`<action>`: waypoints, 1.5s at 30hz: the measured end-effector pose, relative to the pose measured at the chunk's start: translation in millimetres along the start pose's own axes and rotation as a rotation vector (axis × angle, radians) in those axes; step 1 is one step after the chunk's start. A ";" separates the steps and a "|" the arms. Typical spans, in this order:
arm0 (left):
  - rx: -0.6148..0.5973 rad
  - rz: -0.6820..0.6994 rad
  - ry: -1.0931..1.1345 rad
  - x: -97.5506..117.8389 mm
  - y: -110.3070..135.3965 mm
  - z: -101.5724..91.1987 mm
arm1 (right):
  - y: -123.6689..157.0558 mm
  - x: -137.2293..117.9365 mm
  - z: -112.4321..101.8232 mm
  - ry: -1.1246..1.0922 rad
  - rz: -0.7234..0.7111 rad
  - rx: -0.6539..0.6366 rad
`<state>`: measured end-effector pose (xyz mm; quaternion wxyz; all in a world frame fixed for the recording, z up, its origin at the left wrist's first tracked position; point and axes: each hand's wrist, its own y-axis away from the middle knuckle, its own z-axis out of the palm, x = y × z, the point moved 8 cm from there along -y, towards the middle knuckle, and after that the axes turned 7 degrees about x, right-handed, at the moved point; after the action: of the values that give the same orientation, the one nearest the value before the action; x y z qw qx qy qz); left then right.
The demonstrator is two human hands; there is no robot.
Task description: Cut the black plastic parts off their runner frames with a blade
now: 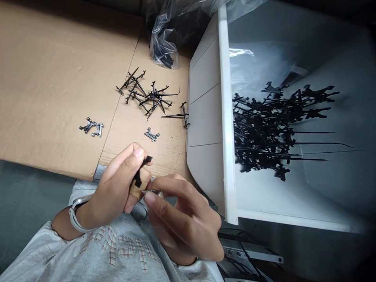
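Observation:
My left hand (117,182) pinches a small black plastic part (140,171) between thumb and fingers, and one of its fingers has a tan wrap (137,190). My right hand (182,217) is close against it, its fingertips shut on a small shiny metal item (154,192), too hidden to name. In front of my hands, a small grey part (152,134) and a pair of joined grey parts (91,127) lie on the cardboard. Behind them lies a tangled heap of black spiked plastic parts (148,96).
A white plastic bin (226,117) stands to the right, holding a large mass of black spiked parts (268,131). A clear bag (164,45) with black pieces lies at the back. A metal bracket with cables (252,252) sits low at right.

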<state>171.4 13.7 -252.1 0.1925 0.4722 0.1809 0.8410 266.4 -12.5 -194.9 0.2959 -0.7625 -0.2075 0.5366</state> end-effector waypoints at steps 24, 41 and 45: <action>0.029 0.081 -0.099 1.4 0.3 -6.8 | -4.9 14.4 -10.1 -0.137 0.085 0.097; -0.079 0.252 -0.314 2.6 -1.4 -11.2 | -1.7 48.4 2.3 -0.325 0.333 0.253; -0.191 0.307 -0.278 5.0 -1.3 -5.9 | 4.5 51.0 4.5 -0.271 0.397 0.232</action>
<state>164.2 16.6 -252.0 0.1295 0.5853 -0.0018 0.8004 279.4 17.5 -234.5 0.2399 -0.6705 -0.0288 0.7015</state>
